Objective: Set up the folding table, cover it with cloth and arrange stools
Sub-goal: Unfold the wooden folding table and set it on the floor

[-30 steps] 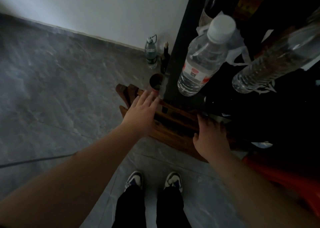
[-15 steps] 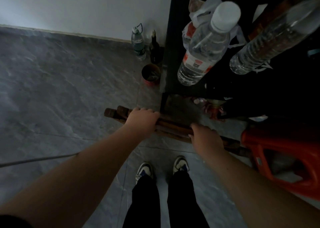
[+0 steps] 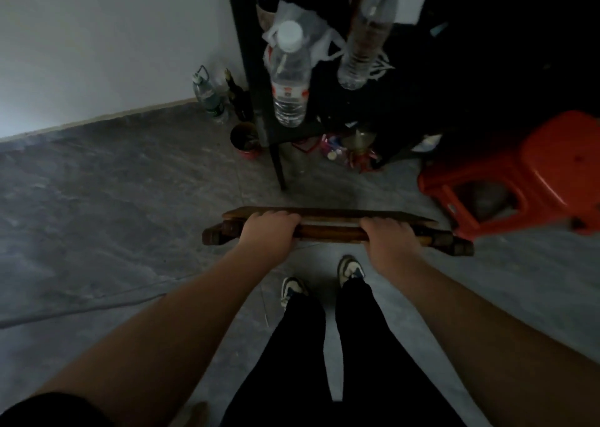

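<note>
I grip the folded table (image 3: 328,228) edge-up, left hand (image 3: 268,233) and right hand (image 3: 391,240) both clamped on it, stool (image 3: 532,170) just beside

Both forearms are bare from the elbow down, with no watch, band or ring visible on either wrist. The left hand (image 3: 267,232) and the right hand (image 3: 391,236) are bare too, without gloves. At the 7 o'clock corner of the view a dark, black-looking short sleeve (image 3: 48,410) covers the left upper arm. The legs wear plain black trousers (image 3: 324,361), loose and without visible pattern. On the feet are low sneakers: the left sneaker (image 3: 292,288) and the right sneaker (image 3: 350,269) are both off-white with darker blue-grey panels and light toe caps; their laces are too blurred to make out.
</note>
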A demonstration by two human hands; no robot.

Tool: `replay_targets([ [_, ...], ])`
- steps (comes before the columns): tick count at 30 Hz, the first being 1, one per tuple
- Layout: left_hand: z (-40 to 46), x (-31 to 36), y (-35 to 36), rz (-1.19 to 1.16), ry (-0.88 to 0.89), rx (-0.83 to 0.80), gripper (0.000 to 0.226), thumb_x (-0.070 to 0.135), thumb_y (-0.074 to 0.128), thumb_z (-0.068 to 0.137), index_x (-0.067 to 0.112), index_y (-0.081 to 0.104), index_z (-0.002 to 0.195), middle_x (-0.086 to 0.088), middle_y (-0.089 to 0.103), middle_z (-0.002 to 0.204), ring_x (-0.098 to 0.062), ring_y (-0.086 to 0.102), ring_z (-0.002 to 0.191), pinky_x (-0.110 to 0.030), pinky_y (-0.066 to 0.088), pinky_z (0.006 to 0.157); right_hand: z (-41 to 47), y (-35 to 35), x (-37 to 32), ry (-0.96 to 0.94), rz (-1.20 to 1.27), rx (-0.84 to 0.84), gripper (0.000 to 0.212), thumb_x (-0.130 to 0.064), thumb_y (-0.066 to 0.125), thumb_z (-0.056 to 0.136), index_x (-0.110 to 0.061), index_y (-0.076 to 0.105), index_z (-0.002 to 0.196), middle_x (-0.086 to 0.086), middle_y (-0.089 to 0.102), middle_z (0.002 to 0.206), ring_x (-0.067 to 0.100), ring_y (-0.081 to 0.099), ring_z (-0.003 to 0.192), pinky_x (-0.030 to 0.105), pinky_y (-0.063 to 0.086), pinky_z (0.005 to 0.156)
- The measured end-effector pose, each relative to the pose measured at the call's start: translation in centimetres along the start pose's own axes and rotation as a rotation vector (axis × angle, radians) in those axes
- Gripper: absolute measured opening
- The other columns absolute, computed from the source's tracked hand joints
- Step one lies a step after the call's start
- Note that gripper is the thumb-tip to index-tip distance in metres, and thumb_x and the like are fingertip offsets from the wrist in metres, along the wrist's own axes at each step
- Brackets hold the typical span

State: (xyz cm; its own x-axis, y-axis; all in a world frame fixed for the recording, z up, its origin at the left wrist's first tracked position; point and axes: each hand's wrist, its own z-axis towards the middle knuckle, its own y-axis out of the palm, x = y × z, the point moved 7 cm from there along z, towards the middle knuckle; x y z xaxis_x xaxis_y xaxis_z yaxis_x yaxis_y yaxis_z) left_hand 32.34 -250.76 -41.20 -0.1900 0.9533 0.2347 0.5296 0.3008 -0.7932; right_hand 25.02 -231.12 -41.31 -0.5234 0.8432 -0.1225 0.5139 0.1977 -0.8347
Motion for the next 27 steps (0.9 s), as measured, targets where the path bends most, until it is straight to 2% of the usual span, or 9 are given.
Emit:
replay_targets([
  [5,-4.7,8.2,-2.7,0.045,0.156,-0.038,0.026,0.045,0.057,0.092,0.03,0.056,0.113,0.002,0.061,0.113,-0.022,0.058,0.108,-0.04,0.043,0.091,-10.3,-1.5,4.5,0.129,0.09,-0.009,0.046,-0.015,0.05,0.092,-0.029,0.045,0.135,-0.001,0.058,0.126,0.023,0.051,0.115,0.038,0.037,0.098],
  [11,-9.0,19.2,-2.6,0.139,0.356,-0.107,0.026,0.042,0.059,0.09,0.036,0.06,0.116,0.005,0.061,0.109,-0.019,0.059,0.102,-0.037,0.05,0.083,-22.9,0.0,10.2,0.32,0.235,0.065,0.031,-0.013,0.048,0.09,-0.035,0.05,0.112,-0.003,0.061,0.104,0.024,0.058,0.1,0.038,0.042,0.089],
  [15,-11.4,28.5,1.0,0.267,0.491,-0.188,0.031,0.042,0.059,0.09,0.038,0.058,0.121,0.006,0.061,0.112,-0.019,0.059,0.103,-0.039,0.051,0.083,-32.6,4.0,14.5,0.448,0.338,0.123,0.033,-0.017,0.047,0.093,-0.032,0.052,0.122,-0.003,0.062,0.11,0.023,0.059,0.103,0.039,0.042,0.093],
  [19,-14.4,38.7,6.4,0.411,0.612,-0.235,0.026,0.041,0.058,0.09,0.039,0.057,0.116,0.006,0.061,0.11,-0.019,0.06,0.102,-0.038,0.051,0.08,-42.4,10.4,18.8,0.584,0.445,0.177,0.02,-0.019,0.046,0.094,-0.035,0.048,0.108,-0.007,0.061,0.1,0.02,0.058,0.09,0.037,0.043,0.086],
  [22,-17.6,46.6,10.7,0.517,0.704,-0.228,0.028,0.04,0.059,0.089,0.037,0.059,0.117,0.005,0.062,0.113,-0.021,0.06,0.106,-0.038,0.05,0.083,-50.0,15.7,21.7,0.695,0.542,0.19,0.02,-0.019,0.05,0.093,-0.037,0.045,0.098,-0.009,0.058,0.094,0.019,0.059,0.085,0.038,0.044,0.082],
  [27,-23.6,59.8,18.1,0.687,0.93,-0.223,0.02,0.037,0.059,0.088,0.032,0.061,0.107,0.003,0.064,0.108,-0.023,0.06,0.104,-0.04,0.049,0.086,-62.5,23.5,25.3,0.895,0.731,0.172,0.015,-0.019,0.051,0.094,-0.034,0.047,0.095,-0.005,0.057,0.09,0.021,0.057,0.078,0.038,0.049,0.073],
])
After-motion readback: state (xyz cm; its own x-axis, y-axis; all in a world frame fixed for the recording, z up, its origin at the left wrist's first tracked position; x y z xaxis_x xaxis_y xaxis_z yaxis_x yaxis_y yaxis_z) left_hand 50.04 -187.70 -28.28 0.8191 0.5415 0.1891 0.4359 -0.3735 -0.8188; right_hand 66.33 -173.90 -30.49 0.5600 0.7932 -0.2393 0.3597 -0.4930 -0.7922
